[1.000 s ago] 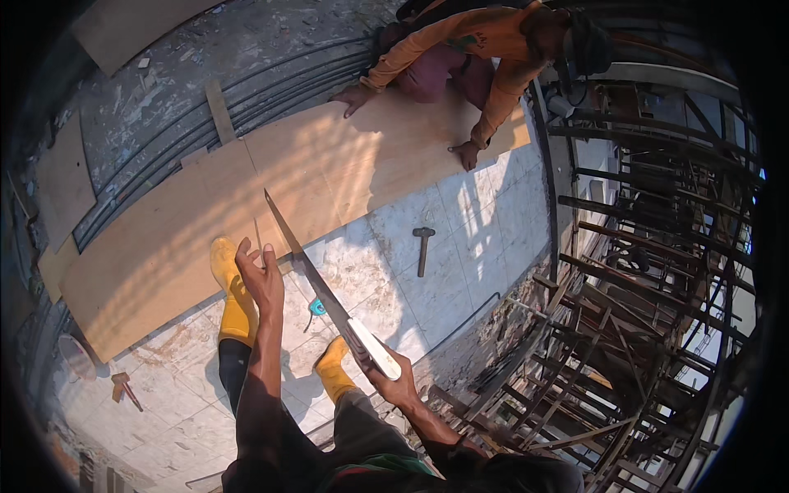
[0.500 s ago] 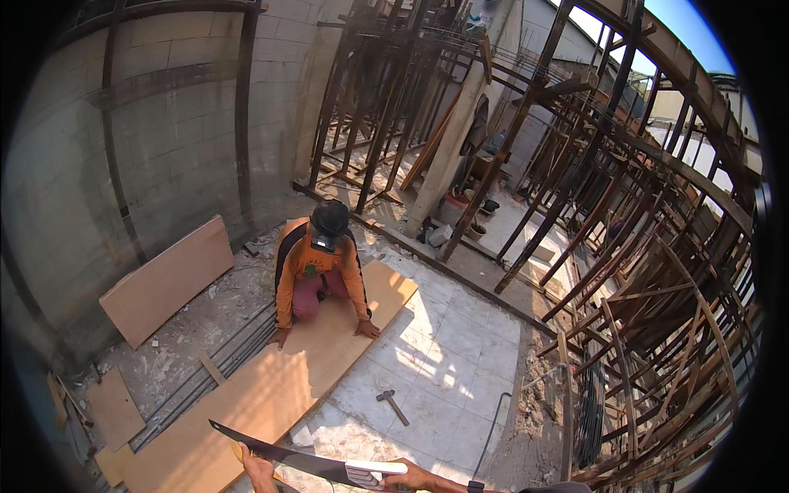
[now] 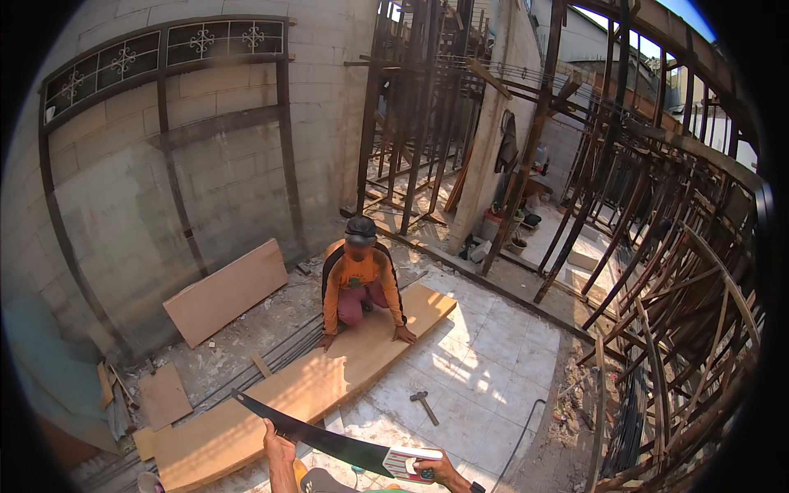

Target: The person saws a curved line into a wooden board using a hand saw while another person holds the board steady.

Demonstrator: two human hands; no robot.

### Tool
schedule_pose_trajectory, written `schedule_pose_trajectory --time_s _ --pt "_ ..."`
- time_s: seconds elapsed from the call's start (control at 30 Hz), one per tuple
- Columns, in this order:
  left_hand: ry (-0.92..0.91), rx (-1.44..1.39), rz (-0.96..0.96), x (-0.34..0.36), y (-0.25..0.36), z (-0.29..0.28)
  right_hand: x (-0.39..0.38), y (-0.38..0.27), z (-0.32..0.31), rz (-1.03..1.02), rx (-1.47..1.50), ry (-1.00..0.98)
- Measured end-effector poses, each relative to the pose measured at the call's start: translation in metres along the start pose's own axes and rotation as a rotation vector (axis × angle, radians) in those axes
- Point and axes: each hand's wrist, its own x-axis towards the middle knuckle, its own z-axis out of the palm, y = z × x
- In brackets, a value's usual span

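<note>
A handsaw (image 3: 322, 437) with a long dark blade and a white and red handle spans the lower part of the view. My right hand (image 3: 445, 472) is closed round its handle. Near the blade's tip, the fingers of my left hand (image 3: 280, 449) are closed on its edge. Beyond the saw lies a long wooden board (image 3: 222, 440), running from lower left toward the middle. A co-worker (image 3: 357, 275) in an orange and black top kneels at the board's far part, both palms pressed on it. A hammer (image 3: 424, 407) rests on the tiles right of the board.
Metal rods (image 3: 279, 361) lie along the board's far side. Another wooden panel (image 3: 226, 292) leans near the block wall (image 3: 222, 164). Dark scaffold poles (image 3: 633, 222) crowd the right. A thin bent rod (image 3: 519, 444) lies on the pale tiled floor (image 3: 493, 361).
The view has shifted up and left, so the scene sits farther right and lower. More of the saw's handle and my hands shows. The co-worker's head has lifted; the palms stay on the board.
</note>
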Motion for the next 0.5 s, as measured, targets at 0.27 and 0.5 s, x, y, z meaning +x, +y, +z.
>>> schedule_pose_trajectory --time_s 0.27,0.5 --pt "0.01 0.775 0.021 -0.015 0.009 0.013 -0.008 -0.004 0.045 0.071 -0.549 0.216" --pt "-1.708 0.252 -0.206 -0.127 0.195 0.158 0.001 0.114 0.11 0.362 -1.173 0.466"
